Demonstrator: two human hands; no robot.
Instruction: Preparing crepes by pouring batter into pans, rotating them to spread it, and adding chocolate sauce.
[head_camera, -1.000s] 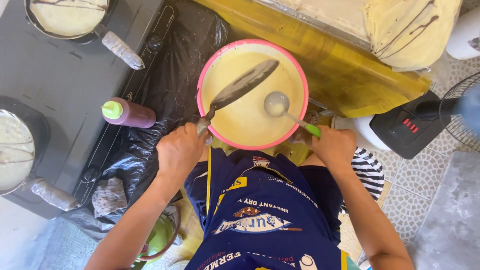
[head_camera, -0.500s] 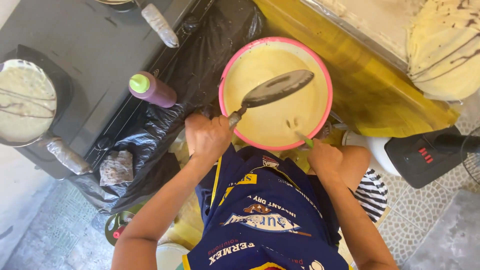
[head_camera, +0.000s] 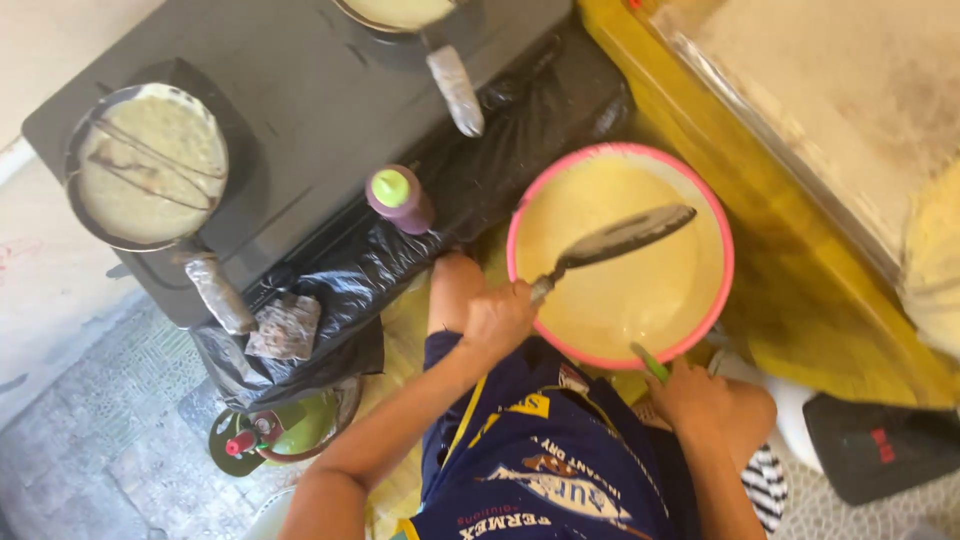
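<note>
Left hand (head_camera: 497, 322) closed on spatula (head_camera: 612, 243) handle, flat dark blade over smooth yellow batter in round pink-rimmed bowl (head_camera: 716, 250). Right hand (head_camera: 692, 395) grips green ladle handle (head_camera: 649, 362) at bowl edge. Squeeze bottle (head_camera: 398, 199) and crumpled black plastic (head_camera: 330, 290) just left; pan (head_camera: 147, 165) with batter on stove.

Bowl of batter (head_camera: 620, 255) at centre, against worktop edge (head_camera: 800, 250) on right. Spatula blade (head_camera: 625, 238) over batter, handle in left hand (head_camera: 497, 322). Ladle handle (head_camera: 650, 362) at bowl's near rim, in right hand (head_camera: 690, 400). Squeeze bottle (head_camera: 400, 198) left of bowl. Pan (head_camera: 148, 165) on stove (head_camera: 300, 110) farther left; gas cylinder (head_camera: 265, 435) below.
</note>
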